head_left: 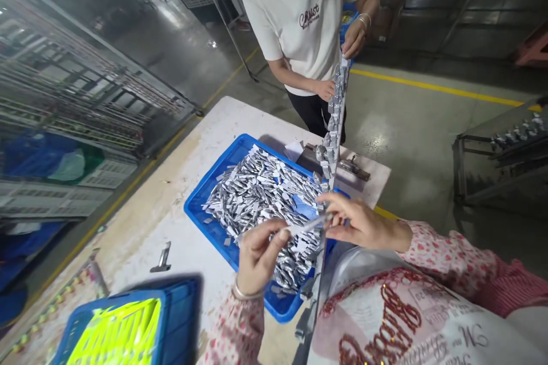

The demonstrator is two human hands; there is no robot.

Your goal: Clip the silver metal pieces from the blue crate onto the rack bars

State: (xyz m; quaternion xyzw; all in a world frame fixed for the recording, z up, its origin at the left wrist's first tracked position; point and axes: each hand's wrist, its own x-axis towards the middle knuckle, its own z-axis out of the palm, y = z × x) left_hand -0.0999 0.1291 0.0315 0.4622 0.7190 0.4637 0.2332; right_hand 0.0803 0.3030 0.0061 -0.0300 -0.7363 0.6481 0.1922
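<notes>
My left hand (259, 254) pinches one end of a small silver clip piece (305, 226) above a blue tray (205, 191) heaped with several such metal pieces (261, 188). My right hand (357, 221) pinches the other end, close to a long upright rack strip (336, 108) hung with the same silver pieces. A co-worker in a white T-shirt (299, 11) stands across the table, with both hands on the upper part of that strip.
The white worktable (171, 222) carries a second blue crate with a yellow-green grid (122, 328) at the near left and a loose metal part (162, 258). Metal racks line the left side. Another rack frame (500, 159) stands at right on the concrete floor.
</notes>
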